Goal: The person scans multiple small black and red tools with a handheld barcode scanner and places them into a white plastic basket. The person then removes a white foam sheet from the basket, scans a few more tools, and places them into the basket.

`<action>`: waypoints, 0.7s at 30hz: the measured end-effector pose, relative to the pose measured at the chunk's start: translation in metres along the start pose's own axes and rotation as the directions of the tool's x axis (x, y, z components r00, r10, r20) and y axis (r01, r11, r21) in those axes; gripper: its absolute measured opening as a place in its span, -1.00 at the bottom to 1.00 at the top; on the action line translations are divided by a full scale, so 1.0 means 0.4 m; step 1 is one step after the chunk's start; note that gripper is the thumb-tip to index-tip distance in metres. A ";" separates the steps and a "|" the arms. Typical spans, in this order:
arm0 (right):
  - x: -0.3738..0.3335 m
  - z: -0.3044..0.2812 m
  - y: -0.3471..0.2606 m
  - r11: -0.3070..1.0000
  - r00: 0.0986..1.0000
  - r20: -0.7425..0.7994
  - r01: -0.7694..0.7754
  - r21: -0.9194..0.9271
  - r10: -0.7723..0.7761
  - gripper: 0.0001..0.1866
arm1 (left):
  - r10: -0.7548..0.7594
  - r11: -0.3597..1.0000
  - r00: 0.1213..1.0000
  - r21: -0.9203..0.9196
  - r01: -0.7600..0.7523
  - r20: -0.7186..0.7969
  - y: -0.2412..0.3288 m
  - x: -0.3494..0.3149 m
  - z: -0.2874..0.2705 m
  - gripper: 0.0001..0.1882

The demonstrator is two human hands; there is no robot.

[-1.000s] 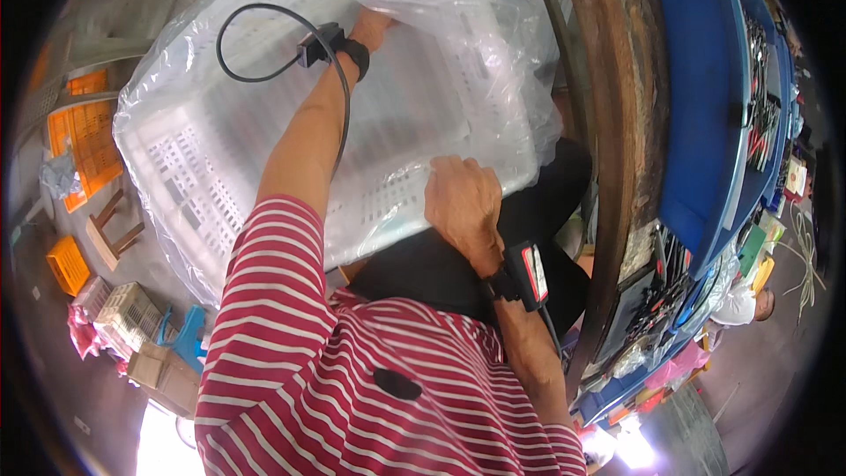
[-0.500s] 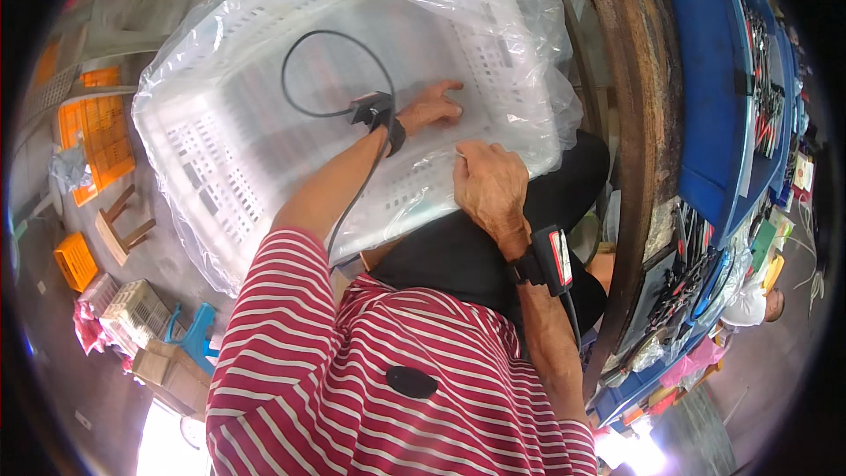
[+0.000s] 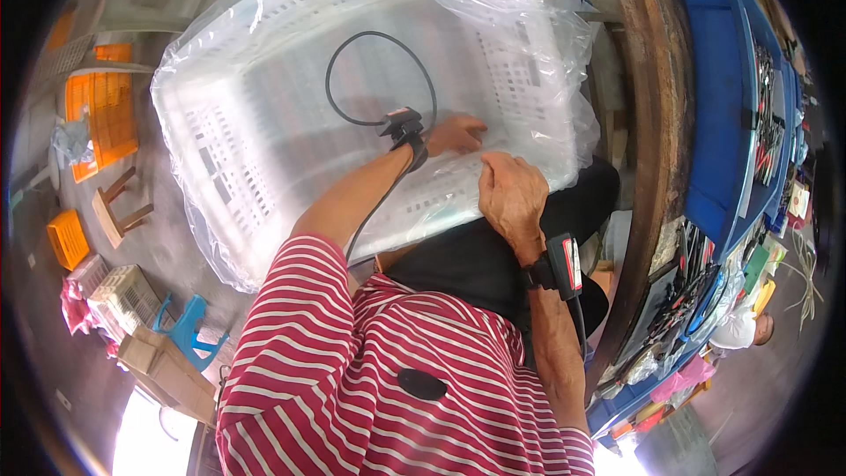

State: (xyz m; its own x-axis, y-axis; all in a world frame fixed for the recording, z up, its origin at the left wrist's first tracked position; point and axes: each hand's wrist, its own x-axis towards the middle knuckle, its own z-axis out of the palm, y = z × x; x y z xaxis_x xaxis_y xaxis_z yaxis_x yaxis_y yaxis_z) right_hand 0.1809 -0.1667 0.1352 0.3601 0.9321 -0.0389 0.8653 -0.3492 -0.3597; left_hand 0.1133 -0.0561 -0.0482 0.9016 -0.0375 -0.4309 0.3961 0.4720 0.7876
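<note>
A large white plastic crate (image 3: 231, 198) with slotted walls stands tilted before me, lined with a clear plastic bag (image 3: 564, 44). My left hand (image 3: 454, 134) reaches down inside it, near the right end of the near wall. One finger points out to the right; the others show only in part, and I see nothing held. At the crate's near rim, close to the right corner, my right hand (image 3: 513, 192) has its fingers curled over the edge and the bag. Each wrist wears a strapped black device with a cable; the left cable (image 3: 328, 79) loops inside the crate.
A worn wooden beam (image 3: 656, 123) runs along the right, beside blue trays (image 3: 714, 106) of small parts. To the left are orange crates (image 3: 110, 119), a small wooden stool (image 3: 113, 211) and a blue plastic stool (image 3: 196, 330). Another person (image 3: 745, 330) is far right.
The crate and both hands sit slightly lower and further right in the picture. My left hand's finger is less stretched. My right hand keeps its place on the rim.
</note>
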 end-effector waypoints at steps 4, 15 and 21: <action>-0.003 -0.001 -0.001 1.000 1.000 0.004 -0.009 -0.007 0.009 -0.90 | 0.040 0.991 0.998 -0.124 -0.045 -0.044 0.008 -0.081 -0.001 -0.48; -0.009 0.013 0.008 1.000 0.998 -0.059 0.014 -0.021 -0.016 -0.96 | -0.170 0.948 0.889 -0.316 0.029 -0.426 0.001 -0.150 -0.062 -0.62; -0.012 0.013 0.010 1.000 1.000 -0.005 -0.006 -0.030 0.005 -0.92 | 0.158 0.937 0.951 0.344 -0.059 -0.266 0.048 -0.055 -0.012 -0.68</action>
State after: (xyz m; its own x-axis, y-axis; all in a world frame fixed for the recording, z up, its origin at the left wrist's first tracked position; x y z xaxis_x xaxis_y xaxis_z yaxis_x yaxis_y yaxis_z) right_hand 0.1808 -0.1721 0.1290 0.3666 0.9297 -0.0358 0.8733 -0.3571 -0.3314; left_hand 0.1003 -0.0419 -0.0258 0.8735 0.2732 -0.4029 0.3777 0.1419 0.9150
